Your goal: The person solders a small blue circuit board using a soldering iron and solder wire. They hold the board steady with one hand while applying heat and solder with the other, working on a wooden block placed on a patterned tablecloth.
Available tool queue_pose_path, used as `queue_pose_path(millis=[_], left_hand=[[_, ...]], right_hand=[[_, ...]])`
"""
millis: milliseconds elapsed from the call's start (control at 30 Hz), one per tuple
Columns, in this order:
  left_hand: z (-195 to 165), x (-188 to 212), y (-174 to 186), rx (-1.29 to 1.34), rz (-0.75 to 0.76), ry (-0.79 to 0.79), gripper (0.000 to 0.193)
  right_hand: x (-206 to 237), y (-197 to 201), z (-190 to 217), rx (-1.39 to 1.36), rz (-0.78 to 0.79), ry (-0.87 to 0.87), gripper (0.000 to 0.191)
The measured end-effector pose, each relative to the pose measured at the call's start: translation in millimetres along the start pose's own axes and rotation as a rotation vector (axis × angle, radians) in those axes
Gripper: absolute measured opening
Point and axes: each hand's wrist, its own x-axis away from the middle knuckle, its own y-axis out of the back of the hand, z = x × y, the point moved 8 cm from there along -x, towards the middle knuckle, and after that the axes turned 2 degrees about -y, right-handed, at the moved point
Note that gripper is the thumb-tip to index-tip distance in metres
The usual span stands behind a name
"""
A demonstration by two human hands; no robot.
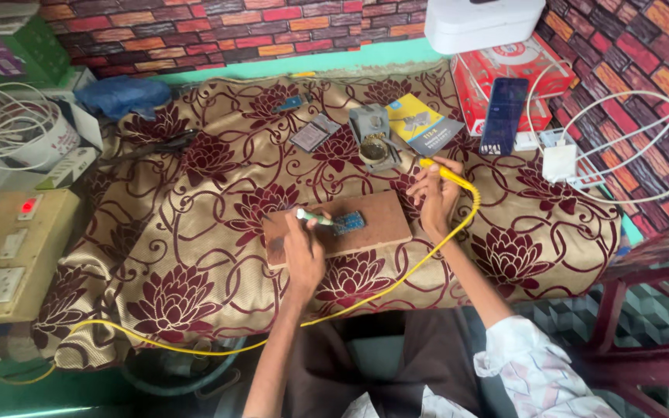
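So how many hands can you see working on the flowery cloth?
2. The left hand holds a green-handled tool over the small blue board on the wooden block. The right hand holds a yellow soldering iron beside the block.

Floral-cloth table (195, 255), wooden board (373, 224), soldering stand (373, 139), booklet (423, 124), phone (503, 116)

The soldering iron's (449, 175) tip is hidden, perhaps behind the right hand (435, 193).
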Motion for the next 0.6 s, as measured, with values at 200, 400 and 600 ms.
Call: queue_pose_path(millis=[200,400,600], left_hand=[[-0.3,-4.1,-1.0,-0.011,0.024,0.054,0.035],[1.2,-2.9,-3.1,-0.072,-0.013,0.010,0.039],[6.7,-1.7,-7.5,0.016,0.009,0.024,0.035]], right_hand=[[-5.0,-15.4,-5.3,0.075,0.112,-0.035,0.032],[-7.0,-21.2,-9.1,0.194,0.190,0.018,0.034],[-6.9,-26.8,-10.4,0.120,0.275,0.139,0.032]])
